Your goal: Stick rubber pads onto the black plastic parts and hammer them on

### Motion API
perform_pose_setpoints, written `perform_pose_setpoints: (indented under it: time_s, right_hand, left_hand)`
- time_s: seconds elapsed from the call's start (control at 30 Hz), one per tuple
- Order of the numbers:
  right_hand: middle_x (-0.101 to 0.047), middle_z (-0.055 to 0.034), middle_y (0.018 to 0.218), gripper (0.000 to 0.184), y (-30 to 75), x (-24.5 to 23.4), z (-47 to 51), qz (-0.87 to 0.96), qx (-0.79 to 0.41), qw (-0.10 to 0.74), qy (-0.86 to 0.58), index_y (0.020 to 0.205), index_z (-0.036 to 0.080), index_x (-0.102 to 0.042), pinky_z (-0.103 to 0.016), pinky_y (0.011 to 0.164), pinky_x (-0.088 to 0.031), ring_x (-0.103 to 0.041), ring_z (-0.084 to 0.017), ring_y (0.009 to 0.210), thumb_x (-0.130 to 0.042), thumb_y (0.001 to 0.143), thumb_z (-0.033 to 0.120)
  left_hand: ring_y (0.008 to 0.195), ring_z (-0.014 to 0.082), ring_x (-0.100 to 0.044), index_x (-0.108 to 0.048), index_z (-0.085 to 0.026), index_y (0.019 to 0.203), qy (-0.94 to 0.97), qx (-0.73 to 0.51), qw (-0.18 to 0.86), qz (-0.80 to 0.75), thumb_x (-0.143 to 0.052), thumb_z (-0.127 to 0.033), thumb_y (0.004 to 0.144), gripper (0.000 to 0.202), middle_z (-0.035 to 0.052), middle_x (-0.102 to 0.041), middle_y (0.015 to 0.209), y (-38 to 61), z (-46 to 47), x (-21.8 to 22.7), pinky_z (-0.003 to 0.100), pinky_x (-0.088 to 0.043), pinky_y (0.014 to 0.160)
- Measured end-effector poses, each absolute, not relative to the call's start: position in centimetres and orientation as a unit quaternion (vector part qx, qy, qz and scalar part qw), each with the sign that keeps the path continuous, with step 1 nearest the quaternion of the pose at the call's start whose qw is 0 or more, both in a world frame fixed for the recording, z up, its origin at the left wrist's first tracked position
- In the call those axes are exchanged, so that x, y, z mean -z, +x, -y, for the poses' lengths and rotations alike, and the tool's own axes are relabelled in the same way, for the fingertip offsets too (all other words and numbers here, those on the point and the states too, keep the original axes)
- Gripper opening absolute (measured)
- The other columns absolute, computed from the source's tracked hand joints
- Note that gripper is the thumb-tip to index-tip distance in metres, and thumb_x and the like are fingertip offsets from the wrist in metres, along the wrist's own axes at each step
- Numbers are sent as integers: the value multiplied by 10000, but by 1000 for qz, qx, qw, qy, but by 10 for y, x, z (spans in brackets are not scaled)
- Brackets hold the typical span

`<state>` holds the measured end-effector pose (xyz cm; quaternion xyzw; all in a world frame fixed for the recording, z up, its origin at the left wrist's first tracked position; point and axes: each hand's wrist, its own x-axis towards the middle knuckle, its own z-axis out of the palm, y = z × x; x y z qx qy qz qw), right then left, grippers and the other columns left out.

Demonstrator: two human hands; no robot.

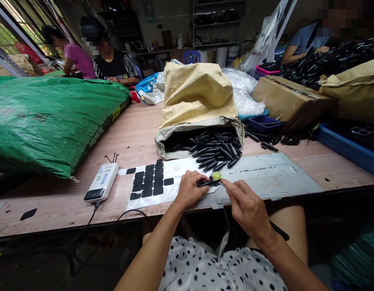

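Observation:
My left hand (191, 188) is closed on a slim black tube-shaped piece (206, 183), holding it low over the grey board (265, 178). In my right hand (249, 208) is a tool with a dark handle (279, 230) that sticks out behind the wrist. A round yellow-green disc (216, 176) shows at the right fingertips, touching or just above the black piece; whether it belongs to the tool I cannot tell. Just beyond my hands, many similar black pieces (217, 151) spill from an open paper sack (199, 93).
Left of my hands, rows of black rounded squares (148, 180) lie on a white sheet (174, 165). A white power bank (102, 182) with a cable sits beside them. A green sack (53, 121) fills the far left; a blue tray (350, 145) stands right. Several people work behind.

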<state>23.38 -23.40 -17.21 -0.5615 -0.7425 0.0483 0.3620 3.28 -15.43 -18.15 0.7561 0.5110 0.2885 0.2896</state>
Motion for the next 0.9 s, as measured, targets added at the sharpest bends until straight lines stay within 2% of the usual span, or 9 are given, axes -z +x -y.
perform_pose_setpoints:
  time_s: [0.13, 0.27, 0.37, 0.47, 0.6, 0.7, 0.77, 0.83, 0.9]
  right_hand:
    - [-649, -51, 913, 438, 241, 170, 234, 733, -21, 347, -585, 1383, 321, -624, -301, 734, -494, -637, -194, 812, -443, 1005, 195]
    - [-674, -76, 985, 379, 275, 164, 221, 645, 79, 364, -668, 1321, 294, -670, -332, 764, -471, -632, -230, 894, -497, 985, 271]
    - [-656, -96, 945, 349, 316, 171, 204, 592, 141, 317, -727, 1218, 248, -730, -349, 720, -434, -598, -249, 880, -527, 936, 273]
    - [-635, -114, 918, 348, 349, 185, 190, 549, 152, 262, -779, 1163, 217, -755, -363, 684, -393, -557, -253, 842, -536, 893, 233]
    - [-638, -156, 1005, 360, 352, 189, 183, 525, 145, 238, -804, 1176, 189, -749, -408, 743, -397, -546, -309, 937, -572, 865, 225]
    - [-638, -143, 1039, 345, 323, 175, 185, 595, 127, 299, -735, 1185, 188, -724, -435, 829, -427, -554, -313, 988, -586, 876, 257]
    - [-650, -102, 997, 351, 295, 164, 187, 700, 30, 339, -628, 1229, 207, -674, -408, 854, -454, -577, -266, 939, -592, 896, 282]
    - [-668, -75, 1006, 403, 267, 158, 187, 786, -68, 318, -526, 1303, 232, -608, -386, 854, -462, -585, -245, 930, -623, 909, 319]
    - [-686, -72, 1018, 369, 246, 158, 186, 827, -84, 279, -482, 1261, 235, -616, -384, 841, -443, -578, -247, 939, -652, 912, 349]
  left_hand:
    - [955, 225, -557, -743, -254, 940, 761, -285, 280, -512, -782, -208, 748, 201, -7, -726, 922, 34, 155, 180, 362, -431, 877]
    - [952, 231, -565, -732, -255, 944, 771, -273, 263, -512, -785, -289, 773, 182, 2, -716, 918, 35, 156, 179, 363, -430, 859]
    - [969, 240, -564, -738, -261, 950, 775, -263, 261, -513, -769, -346, 807, 169, 9, -717, 930, 35, 156, 178, 378, -413, 872]
    - [994, 243, -554, -737, -271, 961, 778, -258, 275, -503, -728, -345, 850, 134, 6, -711, 952, 33, 155, 176, 383, -394, 877]
    - [991, 225, -546, -726, -279, 995, 785, -258, 291, -483, -618, -338, 937, 136, -4, -697, 972, 29, 156, 175, 381, -368, 881]
    - [971, 215, -537, -717, -275, 990, 792, -254, 285, -477, -536, -342, 990, 194, -9, -693, 953, 28, 157, 176, 380, -350, 873]
    - [946, 209, -530, -711, -269, 963, 799, -245, 279, -474, -490, -364, 1017, 247, -11, -691, 925, 28, 157, 177, 376, -345, 860]
    - [924, 205, -526, -700, -259, 923, 806, -237, 270, -471, -452, -387, 1037, 302, -11, -688, 899, 28, 157, 178, 371, -344, 852]
    - [913, 202, -525, -684, -245, 875, 813, -230, 262, -466, -425, -400, 1049, 349, -10, -684, 879, 28, 157, 178, 368, -346, 845]
